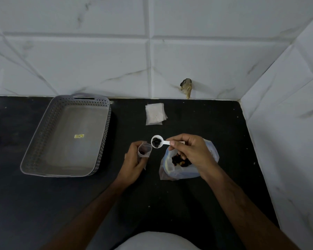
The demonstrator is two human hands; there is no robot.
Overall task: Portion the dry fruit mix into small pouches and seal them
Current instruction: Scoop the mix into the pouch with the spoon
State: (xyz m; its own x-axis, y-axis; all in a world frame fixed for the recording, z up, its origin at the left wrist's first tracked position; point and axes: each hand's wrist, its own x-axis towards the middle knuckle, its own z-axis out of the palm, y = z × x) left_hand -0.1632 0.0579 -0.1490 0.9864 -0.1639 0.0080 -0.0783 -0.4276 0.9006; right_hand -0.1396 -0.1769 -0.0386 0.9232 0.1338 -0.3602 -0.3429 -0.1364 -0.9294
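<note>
My left hand [132, 163] grips a small clear pouch [144, 149] with its mouth held open; a few dark pieces lie inside. My right hand [190, 150] pinches the handle of a white scoop [158, 141] that carries dark dry fruit. The scoop's bowl hovers just right of the pouch's mouth. Under my right hand stands an open plastic bag of dry fruit mix [181, 166] on the black counter [170, 204].
A grey perforated basket [43, 138] sits at the left, with only a yellow sticker on its floor. A small stack of flat pouches [155, 114] lies near the tiled back wall [152, 60]. A second tiled wall bounds the counter on the right.
</note>
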